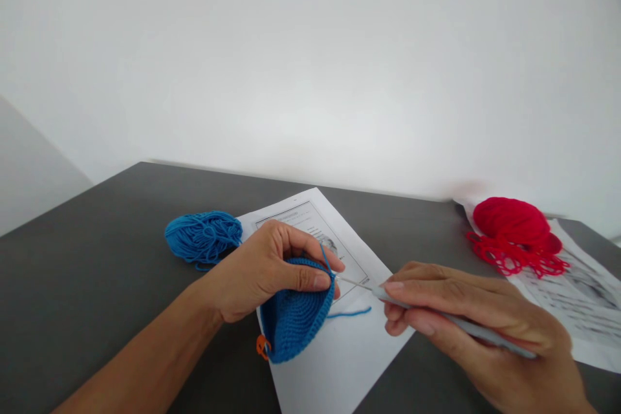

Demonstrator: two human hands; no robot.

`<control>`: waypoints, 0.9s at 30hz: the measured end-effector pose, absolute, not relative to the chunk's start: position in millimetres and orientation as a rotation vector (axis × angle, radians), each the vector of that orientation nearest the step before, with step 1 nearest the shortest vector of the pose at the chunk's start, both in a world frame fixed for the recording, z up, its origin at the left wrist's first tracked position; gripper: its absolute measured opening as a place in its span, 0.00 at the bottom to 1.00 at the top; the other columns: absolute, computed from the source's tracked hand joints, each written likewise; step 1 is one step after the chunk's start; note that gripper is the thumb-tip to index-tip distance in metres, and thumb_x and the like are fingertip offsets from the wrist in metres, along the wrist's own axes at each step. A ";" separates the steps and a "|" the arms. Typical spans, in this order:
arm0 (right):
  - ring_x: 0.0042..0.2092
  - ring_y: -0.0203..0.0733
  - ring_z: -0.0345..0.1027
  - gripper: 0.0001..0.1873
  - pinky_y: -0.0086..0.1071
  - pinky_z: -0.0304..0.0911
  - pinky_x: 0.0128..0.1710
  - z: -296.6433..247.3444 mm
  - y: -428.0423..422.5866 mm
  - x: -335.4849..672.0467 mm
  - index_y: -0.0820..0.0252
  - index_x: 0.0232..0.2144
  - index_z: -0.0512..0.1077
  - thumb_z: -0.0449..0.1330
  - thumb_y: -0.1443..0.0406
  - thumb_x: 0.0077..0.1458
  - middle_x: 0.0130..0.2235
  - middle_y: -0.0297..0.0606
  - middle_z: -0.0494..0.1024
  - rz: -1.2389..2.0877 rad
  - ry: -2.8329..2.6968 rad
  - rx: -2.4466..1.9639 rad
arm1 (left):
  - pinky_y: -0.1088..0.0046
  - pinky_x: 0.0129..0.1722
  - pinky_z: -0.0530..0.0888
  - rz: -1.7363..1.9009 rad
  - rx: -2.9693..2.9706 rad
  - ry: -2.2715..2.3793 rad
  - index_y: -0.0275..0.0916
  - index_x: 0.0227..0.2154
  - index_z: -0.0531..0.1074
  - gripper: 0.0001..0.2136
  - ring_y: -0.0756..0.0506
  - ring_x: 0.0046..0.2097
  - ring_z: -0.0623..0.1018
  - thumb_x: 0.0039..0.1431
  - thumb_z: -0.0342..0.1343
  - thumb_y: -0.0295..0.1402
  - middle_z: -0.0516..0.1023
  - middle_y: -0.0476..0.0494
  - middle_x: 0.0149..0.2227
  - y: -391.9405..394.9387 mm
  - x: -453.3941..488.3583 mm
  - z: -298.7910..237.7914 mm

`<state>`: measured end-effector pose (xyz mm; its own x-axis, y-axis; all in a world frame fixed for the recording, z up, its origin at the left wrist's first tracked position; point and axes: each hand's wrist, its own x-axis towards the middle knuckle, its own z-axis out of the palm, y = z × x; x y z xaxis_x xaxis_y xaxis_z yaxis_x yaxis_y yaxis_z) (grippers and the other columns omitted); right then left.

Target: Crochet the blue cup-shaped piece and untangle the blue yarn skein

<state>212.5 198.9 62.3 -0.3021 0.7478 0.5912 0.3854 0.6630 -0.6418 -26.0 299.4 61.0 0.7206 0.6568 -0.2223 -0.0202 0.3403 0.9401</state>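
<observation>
My left hand [276, 265] pinches the upper edge of a blue crochet piece [301, 317], thumb in front and fingers behind. The piece is cupped, with an orange stitch marker [262, 346] at its lower left edge. A strand of blue yarn [325, 257] rises by my left index finger, and a loose blue tail [349, 314] sticks out to the right. Closed like a pen grip, my right hand [466, 317] holds a crochet hook [470, 328] by its grey handle. The hook's thin metal tip meets the piece's edge beside my left thumb; its very end is hidden.
Behind my left wrist lies a blue yarn skein [202, 237] on the dark table [121, 220]. A printed sheet [320, 369] lies beneath the work. At the right, red yarn [514, 226] rests on another printed sheet [577, 297]. A white wall [310, 65] stands behind the table.
</observation>
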 end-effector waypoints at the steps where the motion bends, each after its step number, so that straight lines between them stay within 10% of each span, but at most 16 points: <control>1: 0.35 0.37 0.81 0.20 0.28 0.79 0.37 61.5 198.9 212.2 0.47 0.55 0.78 0.62 0.71 0.66 0.33 0.33 0.84 0.513 -1.891 -0.890 | 0.78 0.34 0.77 0.481 1.144 0.650 0.34 0.31 0.85 0.08 0.48 0.33 0.81 0.48 0.75 0.29 0.86 0.40 0.31 299.1 -26.1 61.2; 12: 0.43 0.42 0.83 0.31 0.27 0.79 0.40 71.4 198.5 217.7 0.48 0.61 0.76 0.67 0.76 0.59 0.40 0.38 0.86 0.360 -2.079 -0.840 | 0.75 0.33 0.76 0.483 1.171 0.728 0.34 0.29 0.86 0.07 0.47 0.31 0.80 0.46 0.76 0.31 0.85 0.39 0.30 298.3 -24.1 64.6; 27: 0.33 0.40 0.81 0.21 0.27 0.78 0.30 72.3 197.2 220.4 0.47 0.51 0.82 0.67 0.74 0.59 0.32 0.36 0.85 0.647 -1.876 -0.874 | 0.73 0.36 0.77 0.385 1.114 0.650 0.36 0.30 0.86 0.06 0.45 0.33 0.83 0.48 0.75 0.29 0.86 0.40 0.30 297.7 -26.8 61.9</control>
<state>220.4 197.2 72.3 -0.3090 0.7915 0.5273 0.2980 0.6070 -0.7367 -26.8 297.7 61.9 0.7549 0.5898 -0.2868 0.0313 0.4044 0.9141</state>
